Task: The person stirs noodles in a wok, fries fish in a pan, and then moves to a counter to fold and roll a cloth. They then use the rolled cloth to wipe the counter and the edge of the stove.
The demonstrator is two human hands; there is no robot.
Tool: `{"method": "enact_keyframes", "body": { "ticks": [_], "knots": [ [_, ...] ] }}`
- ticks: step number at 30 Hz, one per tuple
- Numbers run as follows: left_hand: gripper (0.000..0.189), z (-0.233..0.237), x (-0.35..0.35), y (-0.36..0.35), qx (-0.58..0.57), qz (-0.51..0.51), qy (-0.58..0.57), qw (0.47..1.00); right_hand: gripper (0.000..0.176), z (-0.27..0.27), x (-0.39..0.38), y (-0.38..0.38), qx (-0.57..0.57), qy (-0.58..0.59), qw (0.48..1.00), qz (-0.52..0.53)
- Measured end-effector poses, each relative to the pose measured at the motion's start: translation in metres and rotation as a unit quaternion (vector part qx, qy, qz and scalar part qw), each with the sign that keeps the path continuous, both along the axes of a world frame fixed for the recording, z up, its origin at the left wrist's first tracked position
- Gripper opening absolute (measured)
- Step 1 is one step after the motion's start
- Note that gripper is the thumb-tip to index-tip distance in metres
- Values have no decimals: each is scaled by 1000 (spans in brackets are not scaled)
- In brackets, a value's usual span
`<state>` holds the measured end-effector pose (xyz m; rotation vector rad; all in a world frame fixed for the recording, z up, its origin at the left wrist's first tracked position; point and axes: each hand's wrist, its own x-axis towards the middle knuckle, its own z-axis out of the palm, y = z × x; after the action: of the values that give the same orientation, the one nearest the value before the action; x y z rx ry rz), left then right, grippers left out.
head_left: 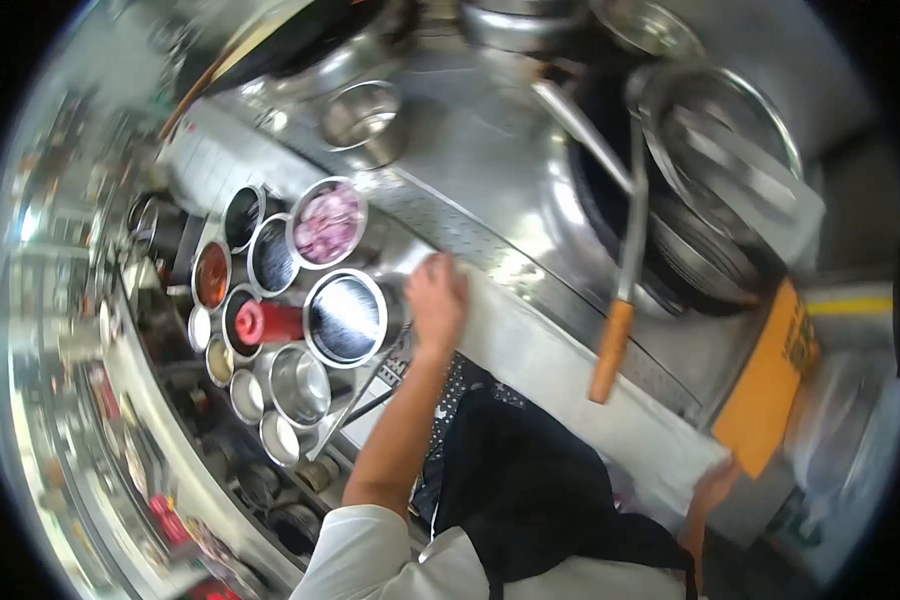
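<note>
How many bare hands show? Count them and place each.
2: the left hand at one end of the long white cloth, the right hand at its other end, by the orange sheet.

A commercial kitchen: a steel tabletop (470, 130) with a large wok (610, 200), metal pots (360, 115), and tubs of sauce (211, 274) and chopped onion (328, 222).

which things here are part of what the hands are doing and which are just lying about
Likely in use:
white cloth, with the left hand and right hand at its ends

Likely just lying about:
wood-handled tool
red bottle
pink food
orange sheet
</note>
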<state>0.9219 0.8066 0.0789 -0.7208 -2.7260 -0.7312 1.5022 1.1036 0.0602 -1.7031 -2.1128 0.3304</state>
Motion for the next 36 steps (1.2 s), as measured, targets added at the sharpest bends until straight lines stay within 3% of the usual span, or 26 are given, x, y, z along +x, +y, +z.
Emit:
{"method": "enact_keyframes", "body": {
  "ticks": [3, 5, 8, 11, 15, 19, 24, 27, 31, 32, 36],
  "knots": [
    [52, 28, 49, -19, 58, -67, -75, 993, 47, 8, 20, -2, 34, -54, 995, 74],
    [44, 60, 84, -47, 137, -161, -176, 961, 47, -17, 71, 8, 77, -125, 989, 6],
    [33, 78, 107, -105, 188, -222, -365, 884, 45, -5, 37, -32, 90, -177, 980, 1],
    [30, 76, 112, -162, 195, -186, -422, 866, 44, 15, -38, -94, -61, -210, 973, 74],
    [32, 69, 100, -202, 289, -165, -445, 831, 43, 32, -117, -142, -329, -268, 896, 133],
    [38, 98, 56, -237, 427, -217, -516, 710, 42, 66, -177, -163, -456, -284, 832, 135],
    [42, 116, 20, -282, 411, -224, -527, 709, 41, 110, -226, -188, -523, -254, 806, 114],
    [39, 122, 10, -290, 402, -211, -536, 712, 35, 131, -304, -227, -575, -194, 795, 20],
    [34, 134, 8, -296, 376, -136, -586, 705, 32, 138, -346, -250, -548, -181, 809, 111],
    [31, 132, 13, -296, 415, -115, -577, 694, 32, 141, -358, -255, -533, -188, 813, 139],
    [25, 140, 19, -282, 392, -120, -575, 709, 31, 141, -375, -253, -473, -168, 840, 206]
  ]
}}
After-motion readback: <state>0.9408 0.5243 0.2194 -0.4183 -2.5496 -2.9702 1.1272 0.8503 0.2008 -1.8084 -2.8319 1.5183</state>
